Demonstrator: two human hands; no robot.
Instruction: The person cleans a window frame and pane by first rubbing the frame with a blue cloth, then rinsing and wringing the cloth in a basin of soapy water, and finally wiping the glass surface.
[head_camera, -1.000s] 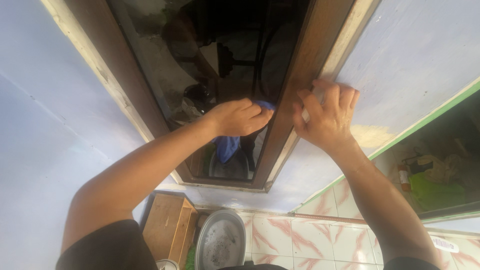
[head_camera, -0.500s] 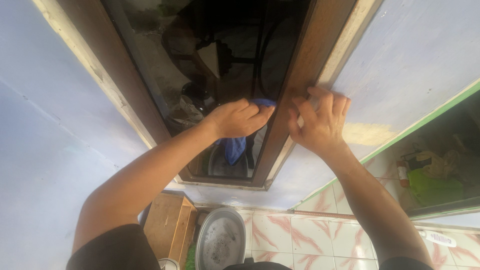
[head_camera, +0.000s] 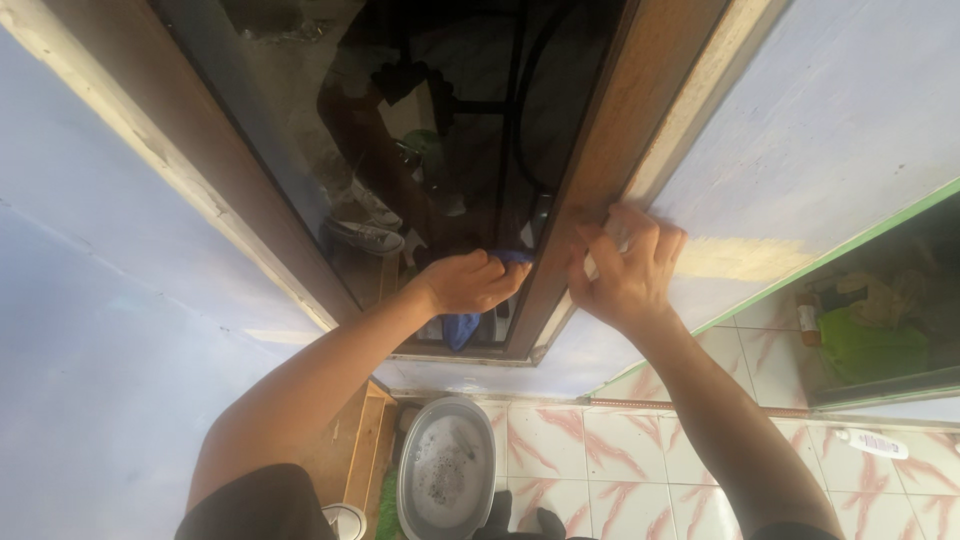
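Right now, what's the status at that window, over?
Left hand grips blue cloth against the glass. Right hand braces on wooden frame. Nothing in the way.

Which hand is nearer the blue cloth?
Left. The left hand grips the blue cloth against the window glass; the right hand rests apart on the wooden frame.

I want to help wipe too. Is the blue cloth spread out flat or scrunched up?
Scrunched up. The left hand grips the blue cloth in a bunch against the window glass, with a bit hanging below the fist.
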